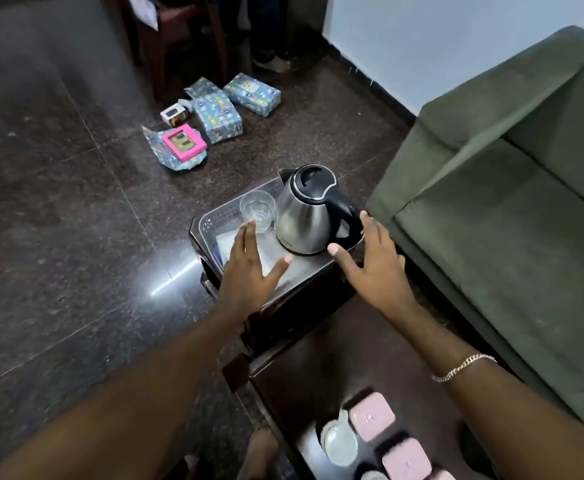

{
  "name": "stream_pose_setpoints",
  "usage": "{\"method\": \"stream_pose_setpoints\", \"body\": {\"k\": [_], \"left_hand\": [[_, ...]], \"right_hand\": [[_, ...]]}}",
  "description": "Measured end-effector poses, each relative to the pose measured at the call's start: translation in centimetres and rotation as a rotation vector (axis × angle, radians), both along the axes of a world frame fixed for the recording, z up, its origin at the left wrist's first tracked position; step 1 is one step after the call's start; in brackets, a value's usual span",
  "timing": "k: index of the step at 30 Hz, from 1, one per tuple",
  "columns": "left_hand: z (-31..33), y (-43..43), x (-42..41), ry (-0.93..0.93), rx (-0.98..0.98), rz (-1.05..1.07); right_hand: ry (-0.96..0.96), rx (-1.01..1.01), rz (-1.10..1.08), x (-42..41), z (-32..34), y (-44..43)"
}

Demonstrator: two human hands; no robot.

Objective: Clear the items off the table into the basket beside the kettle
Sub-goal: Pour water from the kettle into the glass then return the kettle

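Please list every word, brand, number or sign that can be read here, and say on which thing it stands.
None can be read.
Kettle: small mark low on the steel body, blurred.
Pink lids: faint embossed marks, too small.
Wrapped boxes on the floor: printed pattern and labels, blurred.

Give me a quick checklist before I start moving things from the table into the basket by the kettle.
1. Left hand free: ok, open, holding nothing.
2. Right hand free: ok, open, by the kettle handle.
3. Basket has room: ok, though the kettle and a glass fill its far end.
4. Pink boxes within reach on the table: ok.
5. Basket sits steady: cannot tell.
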State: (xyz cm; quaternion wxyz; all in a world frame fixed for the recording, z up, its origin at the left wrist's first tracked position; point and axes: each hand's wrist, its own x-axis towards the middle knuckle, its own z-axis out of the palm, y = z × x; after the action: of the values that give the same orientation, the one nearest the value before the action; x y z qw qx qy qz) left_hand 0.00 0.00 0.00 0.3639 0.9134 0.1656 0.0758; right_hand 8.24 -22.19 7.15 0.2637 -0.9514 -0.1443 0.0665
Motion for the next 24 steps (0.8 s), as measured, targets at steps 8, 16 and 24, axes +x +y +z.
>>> {"method": "stream_pose_setpoints", "body": {"k": [8,16,24], "left_hand": [[-5.5,4.4,6.5,-0.001,-0.222,0.295],[-9.1,6.6,10.7,-0.008,-0.560,0.289],[-10.4,7.3,12.1,-0.048,-0.524,0.271]], "right_hand": [[-0.017,0.280,-0.146,6.4,-3.7,1.9],[0.191,0.611,-0.297,10.0,-6.0,3.8],[0.230,0.682,-0.395,11.2,-6.8,4.6]]}}
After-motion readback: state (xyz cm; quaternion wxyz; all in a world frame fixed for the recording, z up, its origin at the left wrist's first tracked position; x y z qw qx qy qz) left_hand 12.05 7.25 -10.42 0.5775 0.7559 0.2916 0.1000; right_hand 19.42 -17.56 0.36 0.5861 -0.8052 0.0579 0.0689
